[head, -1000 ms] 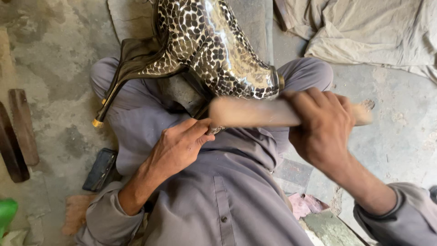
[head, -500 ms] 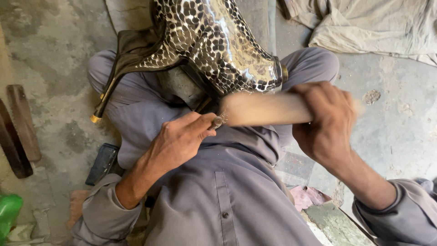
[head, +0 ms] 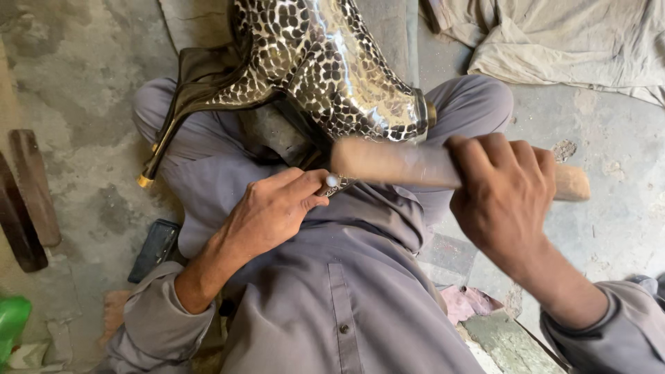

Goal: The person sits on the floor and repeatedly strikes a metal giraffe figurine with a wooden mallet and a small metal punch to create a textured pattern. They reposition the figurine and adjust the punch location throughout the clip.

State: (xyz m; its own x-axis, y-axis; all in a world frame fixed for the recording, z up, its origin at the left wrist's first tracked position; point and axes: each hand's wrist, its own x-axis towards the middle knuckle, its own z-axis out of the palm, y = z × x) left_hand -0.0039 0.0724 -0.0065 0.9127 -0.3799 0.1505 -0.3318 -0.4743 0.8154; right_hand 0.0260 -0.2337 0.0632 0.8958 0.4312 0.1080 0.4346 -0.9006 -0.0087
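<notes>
A large shiny metal piece [head: 325, 76] with a dark spotted pattern and a long pointed end rests on my crossed legs. My left hand [head: 277, 208] pinches a thin metal punch [head: 334, 182] whose tip sits against the piece's lower edge. My right hand [head: 506, 201] grips a thick wooden mallet [head: 395, 163], held sideways just above the punch's head; the mallet is motion-blurred. I sit on the floor in grey clothes.
Two dark wooden strips [head: 31, 190] lie on the concrete floor at the left. A dark flat object [head: 156, 248] lies by my left knee. A crumpled beige cloth [head: 568, 41] is at the top right, something green [head: 10, 322] at the bottom left.
The mallet in my right hand swung up and came down again over the punch. My left hand kept the punch against the metal piece, shifting slightly.
</notes>
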